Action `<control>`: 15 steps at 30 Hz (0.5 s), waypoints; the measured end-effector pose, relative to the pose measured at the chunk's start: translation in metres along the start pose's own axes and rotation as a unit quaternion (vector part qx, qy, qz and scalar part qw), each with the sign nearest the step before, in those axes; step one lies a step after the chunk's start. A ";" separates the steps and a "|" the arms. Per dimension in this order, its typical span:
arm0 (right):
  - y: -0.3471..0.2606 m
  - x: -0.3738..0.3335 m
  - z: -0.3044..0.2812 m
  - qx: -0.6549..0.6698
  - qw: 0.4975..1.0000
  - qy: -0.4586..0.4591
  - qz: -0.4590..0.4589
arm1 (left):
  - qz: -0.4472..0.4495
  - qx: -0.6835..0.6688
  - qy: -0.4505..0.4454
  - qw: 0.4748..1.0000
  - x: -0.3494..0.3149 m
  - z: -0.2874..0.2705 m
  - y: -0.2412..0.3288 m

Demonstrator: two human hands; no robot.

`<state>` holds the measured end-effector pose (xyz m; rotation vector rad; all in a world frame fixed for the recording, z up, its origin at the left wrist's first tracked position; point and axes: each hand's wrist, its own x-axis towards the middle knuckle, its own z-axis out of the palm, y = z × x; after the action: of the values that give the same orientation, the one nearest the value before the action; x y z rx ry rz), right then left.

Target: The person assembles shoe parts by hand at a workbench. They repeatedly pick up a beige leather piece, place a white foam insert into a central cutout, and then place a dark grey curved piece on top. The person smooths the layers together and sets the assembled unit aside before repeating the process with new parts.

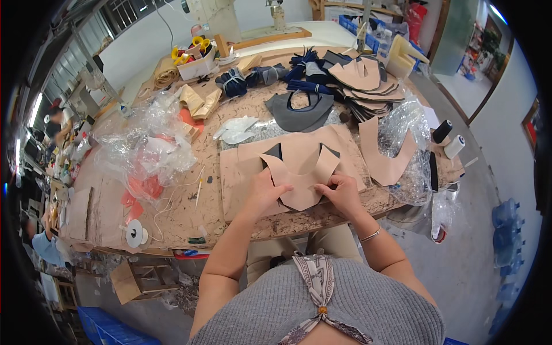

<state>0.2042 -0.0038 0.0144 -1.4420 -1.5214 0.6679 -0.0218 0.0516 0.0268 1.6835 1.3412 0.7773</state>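
A beige U-shaped cut piece (300,187) lies over a dark piece (329,151) of similar outline, whose edges peek out at the tips and sides. My left hand (264,192) grips its left edge, thumb pressed flat on top and the other fingers partly hidden. On the opposite edge my right hand (344,194) closes the same way, thumb toward the middle. Beneath them is a large beige sheet (241,172) on the worktable. Right of it rests another beige U-shaped piece (388,158), partly on clear plastic. Beyond the sheet lies a grey curved piece (302,118).
Stacked beige and dark pieces (365,86) and tied dark bundles (233,82) sit at the back. Crumpled clear plastic (144,144) covers the left side, near a white spool (136,233). Thread cones (454,146) stand at the right edge. Blue water bottles (507,230) line the floor.
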 end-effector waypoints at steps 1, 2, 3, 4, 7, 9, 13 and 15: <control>0.000 -0.001 0.000 0.000 1.000 0.001 -0.003 | 0.004 0.015 0.000 1.000 0.002 0.001 -0.004; 0.000 -0.002 0.001 -0.011 1.000 0.002 -0.014 | 0.009 0.029 0.001 1.000 0.003 0.002 -0.006; 0.002 -0.003 0.002 -0.022 0.999 0.004 -0.025 | 0.002 0.063 0.004 0.998 0.002 0.003 -0.008; 0.003 -0.004 0.003 -0.033 0.999 0.009 -0.035 | -0.002 0.098 0.004 0.995 0.000 0.004 0.001; 0.008 -0.008 0.009 -0.086 0.991 0.042 -0.096 | 0.028 0.138 0.005 0.990 -0.007 -0.005 0.028; 0.008 -0.009 0.008 -0.087 0.991 0.041 -0.090 | 0.049 0.033 -0.014 0.998 0.004 -0.009 0.025; 0.012 -0.007 0.012 -0.088 0.990 0.037 -0.104 | 0.036 -0.209 -0.030 0.977 0.061 -0.028 -0.021; 0.009 -0.007 0.010 -0.094 0.989 0.036 -0.110 | 0.026 -0.248 -0.039 0.968 0.080 -0.040 -0.024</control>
<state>0.1986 -0.0075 0.0005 -1.3926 -1.6921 0.3424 -0.0474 0.1407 0.0216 1.3356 0.9484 0.9726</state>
